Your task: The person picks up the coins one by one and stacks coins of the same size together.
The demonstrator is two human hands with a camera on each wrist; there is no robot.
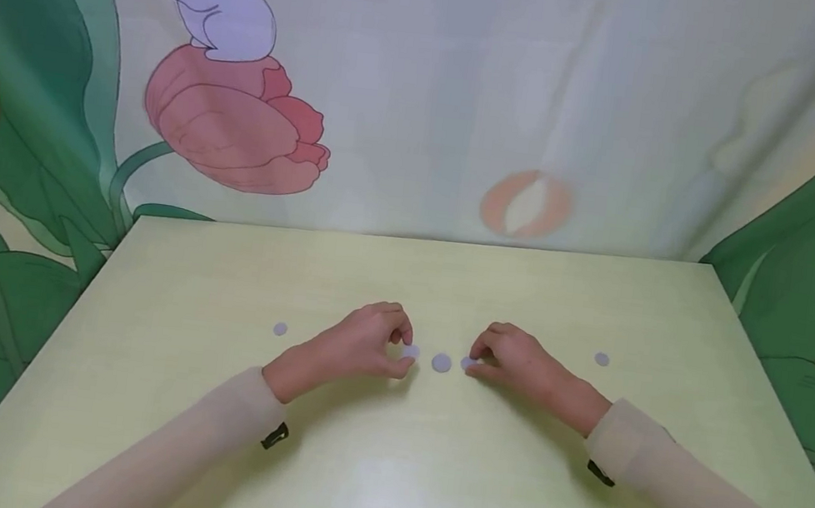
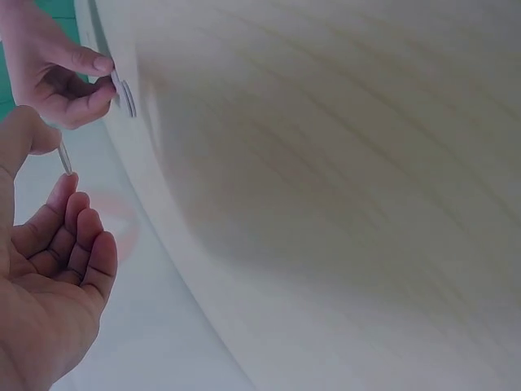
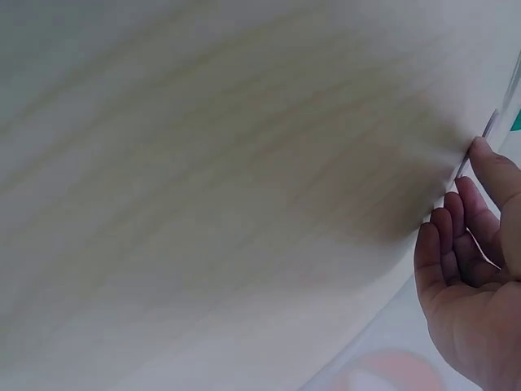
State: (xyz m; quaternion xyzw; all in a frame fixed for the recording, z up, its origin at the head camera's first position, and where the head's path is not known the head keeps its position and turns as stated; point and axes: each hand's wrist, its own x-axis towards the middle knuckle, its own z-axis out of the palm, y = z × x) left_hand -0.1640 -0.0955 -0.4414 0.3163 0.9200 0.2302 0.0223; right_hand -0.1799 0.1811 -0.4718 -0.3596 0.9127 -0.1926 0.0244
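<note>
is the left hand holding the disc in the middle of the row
No, the middle disc lies on the table, while the left hand pinches a different disc.

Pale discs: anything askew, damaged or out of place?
Nothing stands out. The left hand pinches one disc, the right hand another disc; the middle disc lies between them, the left disc and right disc farther out on the table. Fine damage can't be judged.

No text, label, brand, number or sign can be read — not on the discs [image 1: 442,363], tabletop [image 1: 383,469] or cloth backdrop [image 1: 409,103].
</note>
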